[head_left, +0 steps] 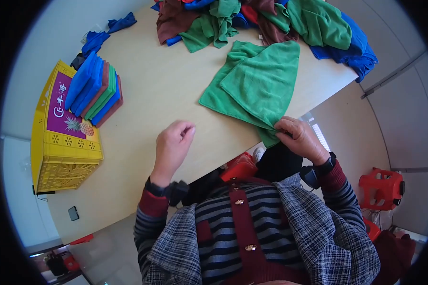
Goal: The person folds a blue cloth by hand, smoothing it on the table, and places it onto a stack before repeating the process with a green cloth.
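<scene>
A green cloth (261, 83) lies loosely folded near the table's front edge, one corner hanging over it. My right hand (302, 137) pinches the cloth's near right corner between thumb and fingers. Off to the left of the cloth, my left hand (173, 145) is held over the table with its fingers curled in, and nothing shows in it. The two hands are well apart, and the left one does not touch the cloth.
A heap of green, brown, blue and red cloths (318, 23) covers the far side. On the left, folded cloths (97, 88) stand stacked against a yellow basket (71, 152). Blue cloths (95, 42) lie behind them. A phone-like object (73, 213) rests near the left corner. Red stools (380, 188) stand at right.
</scene>
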A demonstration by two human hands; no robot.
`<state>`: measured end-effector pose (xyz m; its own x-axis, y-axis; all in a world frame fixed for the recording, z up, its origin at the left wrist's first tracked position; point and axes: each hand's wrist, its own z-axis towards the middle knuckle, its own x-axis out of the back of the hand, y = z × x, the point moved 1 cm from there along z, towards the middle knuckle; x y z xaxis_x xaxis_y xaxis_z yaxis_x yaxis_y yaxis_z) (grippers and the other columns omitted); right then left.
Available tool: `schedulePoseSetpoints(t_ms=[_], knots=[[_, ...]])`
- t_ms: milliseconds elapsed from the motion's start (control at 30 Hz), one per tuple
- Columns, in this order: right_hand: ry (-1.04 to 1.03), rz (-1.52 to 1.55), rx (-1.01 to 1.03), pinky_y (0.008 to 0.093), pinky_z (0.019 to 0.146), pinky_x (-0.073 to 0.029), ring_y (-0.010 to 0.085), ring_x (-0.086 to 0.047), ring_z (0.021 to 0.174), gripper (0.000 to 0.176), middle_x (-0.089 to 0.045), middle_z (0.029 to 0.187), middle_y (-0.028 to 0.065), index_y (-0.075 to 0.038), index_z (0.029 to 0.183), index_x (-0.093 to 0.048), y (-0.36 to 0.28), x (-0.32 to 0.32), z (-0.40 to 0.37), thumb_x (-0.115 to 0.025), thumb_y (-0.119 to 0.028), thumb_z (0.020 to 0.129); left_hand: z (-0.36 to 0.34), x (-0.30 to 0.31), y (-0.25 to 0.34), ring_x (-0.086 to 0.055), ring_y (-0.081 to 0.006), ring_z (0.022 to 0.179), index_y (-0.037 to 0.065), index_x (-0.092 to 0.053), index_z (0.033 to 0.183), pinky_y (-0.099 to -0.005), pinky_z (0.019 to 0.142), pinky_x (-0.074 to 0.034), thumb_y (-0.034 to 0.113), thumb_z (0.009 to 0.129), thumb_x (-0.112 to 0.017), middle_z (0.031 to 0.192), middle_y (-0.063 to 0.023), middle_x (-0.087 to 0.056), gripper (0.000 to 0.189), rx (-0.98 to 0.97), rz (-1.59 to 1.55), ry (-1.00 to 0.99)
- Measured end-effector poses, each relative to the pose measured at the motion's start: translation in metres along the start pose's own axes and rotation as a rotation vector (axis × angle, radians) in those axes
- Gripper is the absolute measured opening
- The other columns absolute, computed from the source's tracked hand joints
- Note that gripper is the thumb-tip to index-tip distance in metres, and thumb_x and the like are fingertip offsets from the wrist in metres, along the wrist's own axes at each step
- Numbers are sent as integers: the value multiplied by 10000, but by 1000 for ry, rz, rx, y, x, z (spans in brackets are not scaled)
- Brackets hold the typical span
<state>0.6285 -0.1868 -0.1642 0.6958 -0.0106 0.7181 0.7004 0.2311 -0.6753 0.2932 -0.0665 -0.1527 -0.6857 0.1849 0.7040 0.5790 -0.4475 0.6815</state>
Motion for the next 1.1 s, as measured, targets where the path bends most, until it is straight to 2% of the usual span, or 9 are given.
schedulePoseSetpoints(t_ms=[100, 167, 300, 433, 567, 667, 833, 933, 1100], knots=[[54, -21, 31, 408, 704, -531, 372, -658, 827, 127, -632, 895, 164, -11, 985, -618, -3, -7, -9, -682, -32, 878, 62, -31, -4, -682, -261, 731, -9, -696, 977, -340, 692, -535, 115, 929, -695, 868, -143, -699, 133, -199, 46, 48], [90, -38, 44, 415, 701, -530, 379, -657, 828, 130, -631, 892, 167, -12, 986, -619, -3, -10, -14, -682, -33, 874, 97, -59, -5, -682, -304, 761, 7, -698, 973, -383, 706, -536, 167, 914, -715, 896, -160, -701, 172, -252, 98, 53], [129, -44, 43, 432, 694, -528, 385, -658, 829, 142, -632, 885, 166, -15, 984, -621, -6, -16, -26, -687, -42, 861, 131, -112, -20, -669, -322, 758, 10, -692, 950, -409, 705, -529, 209, 885, -749, 890, -162, -692, 217, -375, 298, 183], [147, -77, 55, 447, 714, -547, 371, -666, 857, 103, -642, 887, 150, -31, 963, -636, -10, -16, -34, -650, -73, 869, 135, -127, -21, -690, -369, 813, 37, -693, 957, -457, 735, -544, 238, 844, -786, 877, -155, -692, 248, -274, 311, 161], [134, -84, 66, 445, 721, -552, 364, -668, 859, 104, -641, 883, 148, -33, 966, -637, -9, -15, -35, -645, -81, 874, 124, -101, -9, -684, -369, 772, 30, -687, 935, -464, 720, -544, 224, 837, -787, 813, -152, -696, 239, -79, 154, 86], [124, -105, 75, 446, 727, -552, 360, -667, 862, 106, -642, 882, 146, -37, 967, -640, -12, -16, -34, -648, -85, 872, 107, -71, -16, -627, -318, 638, 5, -644, 863, -424, 630, -503, 229, 846, -795, 672, -121, -624, 270, 48, -95, 58], [93, -100, 127, 450, 696, -530, 382, -657, 823, 140, -639, 884, 159, -22, 959, -624, -12, -24, -29, -691, -56, 840, 63, -57, -37, -670, -359, 757, 37, -669, 889, -473, 720, -539, 184, 834, -778, 790, -135, -685, 191, 231, 81, -2], [74, -125, 127, 447, 705, -532, 380, -659, 832, 138, -638, 886, 160, -19, 954, -624, -15, -24, -27, -690, -53, 838, 50, -70, -40, -675, -349, 815, 37, -650, 844, -463, 731, -536, 177, 813, -788, 839, -131, -685, 199, -15, 294, 191], [87, -144, 115, 446, 715, -533, 378, -659, 842, 136, -636, 877, 162, -17, 952, -624, -21, -24, -31, -690, -49, 837, 57, -76, -40, -661, -344, 780, 14, -645, 851, -450, 713, -518, 179, 824, -779, 844, -130, -685, 214, -71, 287, 197]])
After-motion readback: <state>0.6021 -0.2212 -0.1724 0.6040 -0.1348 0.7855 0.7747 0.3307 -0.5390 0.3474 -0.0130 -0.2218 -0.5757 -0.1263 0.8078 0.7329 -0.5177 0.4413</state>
